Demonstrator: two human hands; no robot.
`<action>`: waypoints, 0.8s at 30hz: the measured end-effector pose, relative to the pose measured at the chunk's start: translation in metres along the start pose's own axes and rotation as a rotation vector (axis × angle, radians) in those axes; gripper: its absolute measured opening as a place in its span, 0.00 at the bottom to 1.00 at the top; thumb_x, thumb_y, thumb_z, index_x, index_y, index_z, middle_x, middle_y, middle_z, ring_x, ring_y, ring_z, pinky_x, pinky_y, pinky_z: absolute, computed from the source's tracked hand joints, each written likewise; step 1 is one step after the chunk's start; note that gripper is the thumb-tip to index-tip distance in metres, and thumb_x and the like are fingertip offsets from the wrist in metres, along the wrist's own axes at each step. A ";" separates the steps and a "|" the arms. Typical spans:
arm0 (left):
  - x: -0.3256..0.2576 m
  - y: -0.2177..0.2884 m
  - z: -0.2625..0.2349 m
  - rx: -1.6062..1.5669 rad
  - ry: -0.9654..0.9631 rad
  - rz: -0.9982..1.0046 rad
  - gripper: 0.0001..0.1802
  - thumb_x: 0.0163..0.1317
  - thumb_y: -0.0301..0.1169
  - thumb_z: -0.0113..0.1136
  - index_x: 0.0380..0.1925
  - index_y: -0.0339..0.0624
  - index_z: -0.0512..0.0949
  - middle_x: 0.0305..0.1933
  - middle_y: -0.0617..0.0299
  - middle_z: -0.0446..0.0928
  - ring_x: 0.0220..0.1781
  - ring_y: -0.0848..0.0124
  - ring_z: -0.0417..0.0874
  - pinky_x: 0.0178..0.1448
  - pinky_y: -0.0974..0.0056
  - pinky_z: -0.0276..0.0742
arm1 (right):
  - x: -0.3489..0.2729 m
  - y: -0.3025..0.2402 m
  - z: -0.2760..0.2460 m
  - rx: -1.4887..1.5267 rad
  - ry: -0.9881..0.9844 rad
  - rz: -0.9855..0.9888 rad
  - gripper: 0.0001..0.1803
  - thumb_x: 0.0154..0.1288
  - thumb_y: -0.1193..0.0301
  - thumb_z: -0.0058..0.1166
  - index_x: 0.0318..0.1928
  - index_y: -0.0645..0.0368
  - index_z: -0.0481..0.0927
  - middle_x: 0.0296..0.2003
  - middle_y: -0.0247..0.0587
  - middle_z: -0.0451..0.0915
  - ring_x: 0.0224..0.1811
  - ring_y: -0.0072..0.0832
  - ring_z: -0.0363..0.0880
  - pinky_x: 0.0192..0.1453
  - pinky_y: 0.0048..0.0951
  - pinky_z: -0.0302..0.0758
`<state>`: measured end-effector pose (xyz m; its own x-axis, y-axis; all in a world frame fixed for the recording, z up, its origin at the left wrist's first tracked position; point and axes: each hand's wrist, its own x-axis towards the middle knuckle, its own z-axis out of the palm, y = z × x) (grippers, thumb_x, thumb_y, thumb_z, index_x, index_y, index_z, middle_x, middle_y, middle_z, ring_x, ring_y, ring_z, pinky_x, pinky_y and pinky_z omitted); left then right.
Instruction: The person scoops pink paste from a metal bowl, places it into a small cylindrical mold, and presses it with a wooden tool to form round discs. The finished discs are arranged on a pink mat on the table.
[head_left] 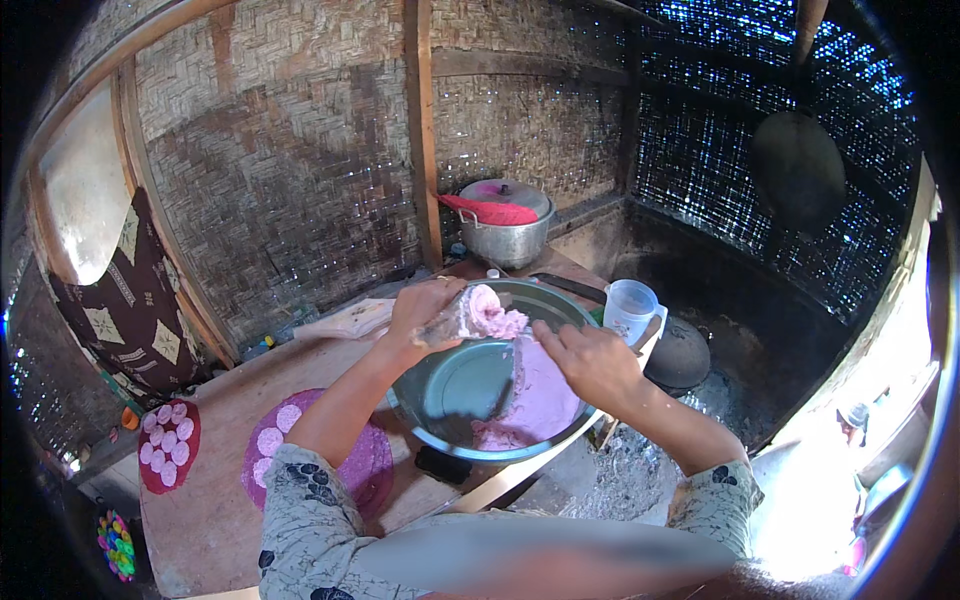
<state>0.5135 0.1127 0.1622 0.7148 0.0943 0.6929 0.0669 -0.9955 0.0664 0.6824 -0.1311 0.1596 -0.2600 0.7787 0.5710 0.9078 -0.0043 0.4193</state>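
My left hand (425,308) is wrapped round a clear cup (447,326), tipped on its side over the basin. Pink dough (492,312) fills its mouth and bulges out toward my right hand (592,358). The right hand's fingers are closed close to that dough; whatever they hold is too small to make out. Below both hands, a wide green basin (412,405) carries a large mass of pink dough (545,395) on its right side, while its left floor shows bare. Beside my left forearm lies a purple round tray (372,462) with several pale pink discs (270,441).
A red sheet (187,412) with more pink discs lies on the table (215,520) at far left. Behind the basin stand a lidded metal pot (505,240) and a red cloth (490,210). A clear plastic jug (630,308) and a dark round pot (677,355) are at right.
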 end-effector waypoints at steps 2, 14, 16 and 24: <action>-0.010 -0.018 -0.001 -0.172 0.091 -0.085 0.22 0.41 0.41 0.73 0.36 0.45 0.78 0.35 0.53 0.81 0.41 0.51 0.83 0.43 0.51 0.78 | -0.006 0.008 -0.015 0.013 -0.048 0.083 0.26 0.58 0.73 0.52 0.60 0.57 0.74 0.28 0.37 0.77 0.25 0.31 0.81 0.29 0.31 0.78; -0.012 -0.014 0.007 0.294 0.084 -0.111 0.23 0.47 0.50 0.71 0.37 0.48 0.79 0.33 0.56 0.80 0.35 0.54 0.84 0.37 0.52 0.78 | 0.036 0.006 -0.013 0.045 0.012 -0.003 0.23 0.56 0.74 0.54 0.55 0.51 0.78 0.28 0.35 0.77 0.26 0.32 0.81 0.30 0.33 0.77; -0.015 -0.015 0.011 0.403 0.029 -0.097 0.19 0.51 0.45 0.68 0.40 0.50 0.79 0.34 0.58 0.81 0.35 0.55 0.84 0.36 0.53 0.79 | 0.038 -0.002 -0.006 0.072 0.006 -0.017 0.22 0.57 0.74 0.54 0.54 0.51 0.78 0.27 0.35 0.76 0.26 0.32 0.81 0.30 0.33 0.77; -0.035 -0.037 -0.017 0.317 0.317 -0.223 0.18 0.50 0.49 0.72 0.33 0.49 0.84 0.36 0.58 0.84 0.37 0.59 0.85 0.42 0.57 0.82 | 0.011 0.009 -0.023 0.078 0.049 0.282 0.22 0.57 0.74 0.53 0.55 0.56 0.77 0.27 0.39 0.79 0.26 0.33 0.82 0.29 0.35 0.78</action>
<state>0.4743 0.1460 0.1479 0.4153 0.2516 0.8742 0.4372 -0.8979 0.0508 0.6800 -0.1375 0.1858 -0.0081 0.7224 0.6914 0.9685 -0.1665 0.1853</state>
